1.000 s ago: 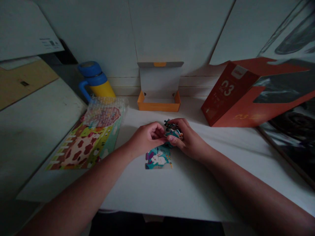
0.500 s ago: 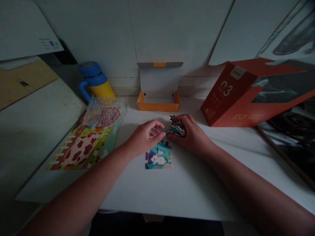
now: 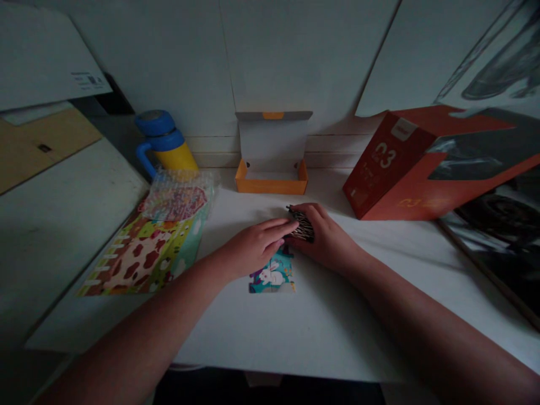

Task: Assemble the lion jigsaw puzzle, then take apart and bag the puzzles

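Note:
My right hand (image 3: 324,232) is wrapped round a stack of jigsaw puzzle pieces (image 3: 304,227), whose thin edges face up. From the other side my left hand (image 3: 258,244) presses its fingers, held close together, against the left end of that stack. Its fingertips overlap the pieces, so part of the contact is hidden. Just below both hands lies a small joined section of jigsaw puzzle (image 3: 272,275), teal with a white rabbit. The left hand covers its upper left part.
Behind the hands stands an open orange box (image 3: 272,185), lid raised. To the left are a cow picture sheet (image 3: 141,259), bubble wrap (image 3: 179,194) over its top, and a blue and yellow bottle (image 3: 169,143). A large red box (image 3: 379,163) stands on the right.
My left hand has moved right, straightened its fingers and come onto the stack. The pieces in my right hand have turned from showing picture faces to showing edges.

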Demonstrator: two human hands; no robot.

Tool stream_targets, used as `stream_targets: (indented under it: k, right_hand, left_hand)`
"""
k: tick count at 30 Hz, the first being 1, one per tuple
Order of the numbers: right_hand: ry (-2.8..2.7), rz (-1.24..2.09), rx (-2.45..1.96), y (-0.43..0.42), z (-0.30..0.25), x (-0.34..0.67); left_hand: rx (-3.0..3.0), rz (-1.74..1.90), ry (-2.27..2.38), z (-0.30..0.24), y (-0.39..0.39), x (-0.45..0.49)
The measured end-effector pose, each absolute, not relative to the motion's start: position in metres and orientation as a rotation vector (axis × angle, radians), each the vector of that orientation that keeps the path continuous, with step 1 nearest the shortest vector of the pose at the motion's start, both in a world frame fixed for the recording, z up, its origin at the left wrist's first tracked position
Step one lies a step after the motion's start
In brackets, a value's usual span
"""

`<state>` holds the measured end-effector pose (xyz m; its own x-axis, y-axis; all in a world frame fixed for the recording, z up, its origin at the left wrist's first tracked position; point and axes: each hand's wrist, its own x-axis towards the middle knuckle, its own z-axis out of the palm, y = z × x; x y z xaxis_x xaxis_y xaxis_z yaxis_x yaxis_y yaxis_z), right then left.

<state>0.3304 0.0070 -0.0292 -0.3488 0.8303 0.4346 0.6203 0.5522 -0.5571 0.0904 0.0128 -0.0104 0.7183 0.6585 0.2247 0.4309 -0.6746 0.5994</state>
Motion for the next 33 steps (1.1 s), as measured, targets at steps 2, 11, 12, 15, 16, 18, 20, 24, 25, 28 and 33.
stream_targets:
  k: [2,11,12,15,16,18,20,24,25,28,33]
  right_hand:
    - [-2.090,0.382,-1.163,0.008,-0.032,0.330]
    - [-2.059,0.466,-1.164,0.014,-0.033,0.327]
    - [-2.055,0.477,-1.180,0.014,-0.032,0.328]
    - [-2.014,0.495,-1.235,0.015,-0.030,0.331]
    - [-1.991,0.503,-1.250,0.015,-0.029,0.332]
    - [-1.932,0.539,-1.280,0.015,-0.026,0.333]
    - [-1.869,0.587,-1.313,0.014,-0.023,0.334]
    - [-1.798,0.671,-1.333,0.012,-0.021,0.335]
    - [-1.796,0.688,-1.330,0.012,-0.021,0.335]
    - [-1.808,0.705,-1.317,0.011,-0.022,0.335]
    - [-1.834,0.700,-1.293,0.009,-0.023,0.334]
  left_hand:
    - [2.344,0.487,0.835,-0.008,0.008,0.092]
    - [2.311,0.417,0.890,0.001,0.000,0.091]
    - [2.360,0.448,0.945,0.001,0.003,0.088]
    - [2.509,0.450,1.097,0.003,0.014,0.074]
    - [2.540,0.404,1.130,0.005,0.016,0.069]
    - [2.555,0.291,1.166,0.010,0.019,0.060]
    - [2.538,0.201,1.170,0.014,0.018,0.055]
    - [2.456,0.129,1.165,0.022,0.012,0.055]
    - [2.426,0.115,1.166,0.023,0.011,0.057]
    - [2.344,0.067,1.168,0.026,0.007,0.061]
    - [2.276,0.034,1.195,0.024,0.005,0.062]
